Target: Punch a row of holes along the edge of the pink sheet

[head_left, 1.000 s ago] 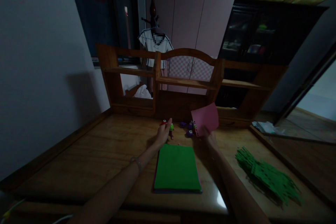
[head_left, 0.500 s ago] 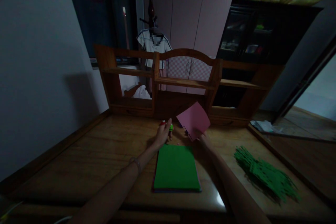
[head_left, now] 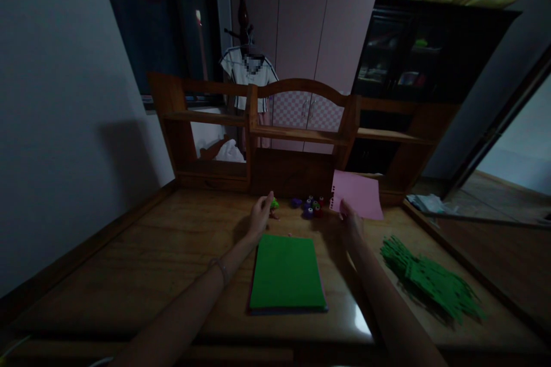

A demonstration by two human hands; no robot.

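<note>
My right hand (head_left: 350, 222) holds a pink sheet of paper (head_left: 357, 194) by its lower left corner, above the wooden desk; small holes run along the sheet's left edge. My left hand (head_left: 260, 216) rests on the desk beside a small green punch (head_left: 274, 205), its fingers against it; whether it grips the punch is unclear. Several small purple and coloured punches (head_left: 307, 206) stand between my two hands. A stack of paper with a green sheet on top (head_left: 286, 271) lies just in front of both hands.
A heap of cut green paper strips (head_left: 426, 278) lies at the desk's right. A wooden shelf unit (head_left: 297, 135) stands along the desk's back edge. The grey wall (head_left: 64, 126) closes the left side. Pink wardrobe and dark cabinet stand behind.
My right hand has swung the pink sheet from the middle over to the right and tilted it flatter, which uncovers the purple punches. My left hand has stayed by the green punch.
</note>
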